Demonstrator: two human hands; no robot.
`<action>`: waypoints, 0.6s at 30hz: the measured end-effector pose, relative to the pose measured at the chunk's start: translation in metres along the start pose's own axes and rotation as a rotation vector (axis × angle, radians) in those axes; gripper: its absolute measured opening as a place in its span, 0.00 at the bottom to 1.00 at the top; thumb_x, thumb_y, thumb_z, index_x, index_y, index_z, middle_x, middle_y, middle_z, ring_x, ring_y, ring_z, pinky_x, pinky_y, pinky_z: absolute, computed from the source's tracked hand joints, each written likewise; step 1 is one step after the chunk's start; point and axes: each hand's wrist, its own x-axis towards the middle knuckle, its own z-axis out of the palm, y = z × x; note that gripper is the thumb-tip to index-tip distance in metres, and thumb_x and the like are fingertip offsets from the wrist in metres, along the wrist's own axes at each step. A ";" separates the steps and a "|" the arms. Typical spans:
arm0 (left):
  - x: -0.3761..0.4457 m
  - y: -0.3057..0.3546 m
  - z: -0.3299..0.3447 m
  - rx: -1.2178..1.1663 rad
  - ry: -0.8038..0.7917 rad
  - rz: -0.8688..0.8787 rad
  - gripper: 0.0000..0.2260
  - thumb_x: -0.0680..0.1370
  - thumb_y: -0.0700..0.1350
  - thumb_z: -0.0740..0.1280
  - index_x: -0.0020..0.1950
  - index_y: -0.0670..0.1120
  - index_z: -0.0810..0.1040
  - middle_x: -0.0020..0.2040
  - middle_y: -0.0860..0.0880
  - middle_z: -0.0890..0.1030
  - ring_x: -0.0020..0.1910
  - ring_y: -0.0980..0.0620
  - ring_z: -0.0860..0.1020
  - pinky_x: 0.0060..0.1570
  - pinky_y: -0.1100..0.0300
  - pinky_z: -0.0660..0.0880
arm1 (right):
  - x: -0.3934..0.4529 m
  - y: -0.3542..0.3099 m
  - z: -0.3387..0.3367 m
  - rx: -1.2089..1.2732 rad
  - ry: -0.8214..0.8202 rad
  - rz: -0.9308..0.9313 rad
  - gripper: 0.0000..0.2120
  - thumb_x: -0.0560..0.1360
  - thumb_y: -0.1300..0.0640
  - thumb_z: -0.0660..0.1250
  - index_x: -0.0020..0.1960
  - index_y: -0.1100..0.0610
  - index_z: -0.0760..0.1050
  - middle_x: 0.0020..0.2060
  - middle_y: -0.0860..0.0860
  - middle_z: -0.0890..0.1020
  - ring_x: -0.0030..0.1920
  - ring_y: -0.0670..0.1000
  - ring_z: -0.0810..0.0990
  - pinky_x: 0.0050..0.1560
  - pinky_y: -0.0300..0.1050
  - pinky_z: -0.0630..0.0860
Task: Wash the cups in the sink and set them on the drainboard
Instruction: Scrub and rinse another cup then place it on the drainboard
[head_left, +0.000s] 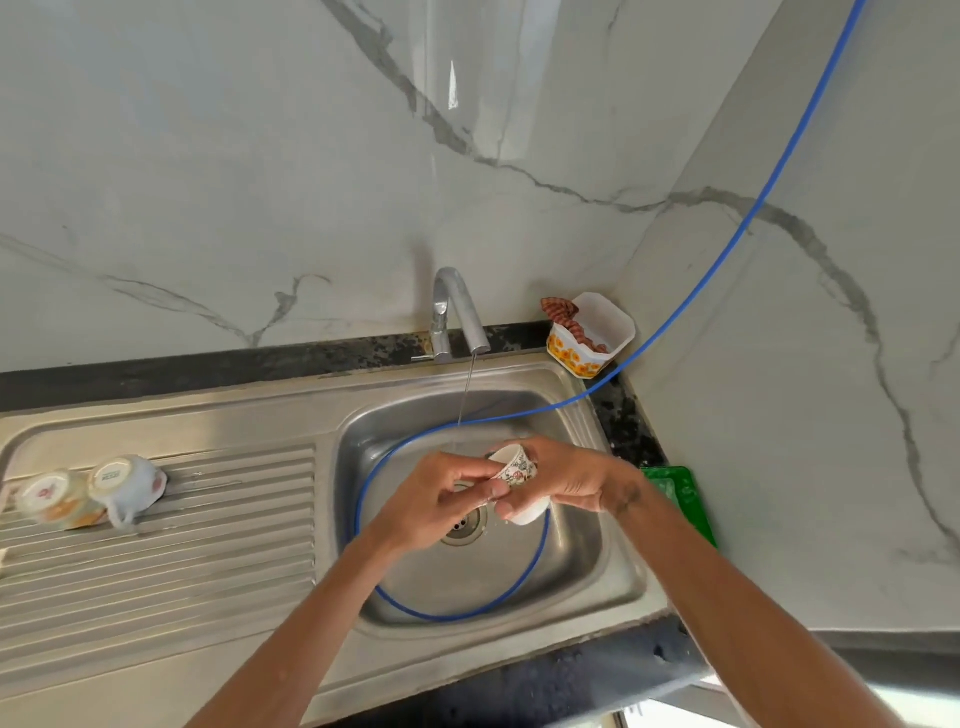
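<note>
Over the steel sink basin (571, 566), my right hand (571, 480) grips a small white cup with a flower pattern (517, 470), tilted on its side. My left hand (447, 496) pinches the same cup at its rim and side with thumb and fingers. A thin stream of water falls from the tap (457, 312) just behind the cup. Two washed cups stand upside down on the ribbed drainboard (208, 519) at the far left: a yellowish one (54, 499) and a white one with a handle (130, 486).
A blue hose (727, 244) comes down from the upper right and loops round the basin floor near the drain (465, 525). A white flowered tub with a scrubber (589, 335) sits in the back corner. A green object (680, 499) lies right of the sink. Marble walls stand behind and right.
</note>
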 end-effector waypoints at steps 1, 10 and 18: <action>-0.005 -0.002 0.001 -0.011 0.014 0.008 0.11 0.84 0.47 0.68 0.63 0.45 0.86 0.54 0.54 0.88 0.55 0.55 0.86 0.53 0.59 0.80 | -0.001 0.002 0.004 0.035 -0.002 0.013 0.19 0.70 0.71 0.78 0.60 0.64 0.78 0.49 0.56 0.82 0.52 0.54 0.81 0.59 0.55 0.76; 0.001 -0.026 0.030 -0.351 0.563 -0.323 0.05 0.80 0.46 0.74 0.47 0.51 0.90 0.40 0.48 0.88 0.41 0.51 0.86 0.52 0.42 0.81 | 0.010 0.018 0.104 -0.580 0.876 0.016 0.40 0.76 0.62 0.70 0.83 0.58 0.55 0.78 0.54 0.66 0.78 0.54 0.64 0.76 0.42 0.63; 0.024 -0.012 0.075 -0.579 0.734 -0.396 0.06 0.80 0.42 0.74 0.45 0.45 0.89 0.44 0.43 0.88 0.41 0.54 0.81 0.47 0.58 0.74 | 0.022 0.013 0.061 0.415 0.884 0.004 0.18 0.86 0.52 0.58 0.72 0.56 0.72 0.65 0.60 0.80 0.67 0.56 0.78 0.71 0.54 0.72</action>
